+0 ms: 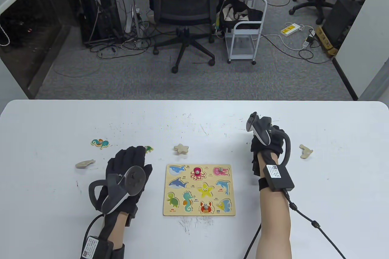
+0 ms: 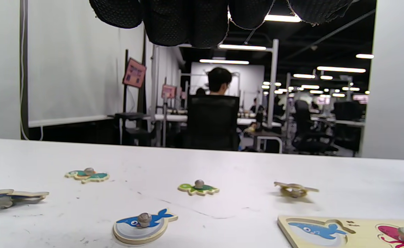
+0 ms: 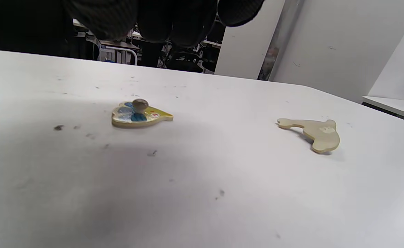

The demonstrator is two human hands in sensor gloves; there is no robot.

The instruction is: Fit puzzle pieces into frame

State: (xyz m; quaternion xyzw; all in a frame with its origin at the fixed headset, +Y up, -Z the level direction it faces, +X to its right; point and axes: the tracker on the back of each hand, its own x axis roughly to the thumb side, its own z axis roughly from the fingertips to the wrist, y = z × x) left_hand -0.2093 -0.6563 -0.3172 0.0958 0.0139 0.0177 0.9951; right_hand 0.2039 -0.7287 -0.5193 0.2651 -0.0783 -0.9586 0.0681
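Observation:
The wooden puzzle frame (image 1: 199,189) lies flat between my hands; knobbed octopus, jellyfish and crab pieces sit in it. My left hand (image 1: 133,161) hovers left of the frame, holding nothing, and its fingers (image 2: 188,20) hang above a blue whale piece (image 2: 143,225). A green turtle piece (image 1: 148,149) peeks out past the fingertips. My right hand (image 1: 269,145) hovers right of the frame, empty, and its fingers (image 3: 164,17) hang above a yellow-blue fish piece (image 3: 138,115) that the table view hides.
A seahorse piece (image 1: 100,143) lies far left. Three pieces lie face down: a star (image 1: 181,148) above the frame, a fish-shaped piece (image 1: 85,164) at left, and a dolphin-shaped piece (image 1: 305,151) at right. The table's far edge (image 1: 194,101) lies beyond.

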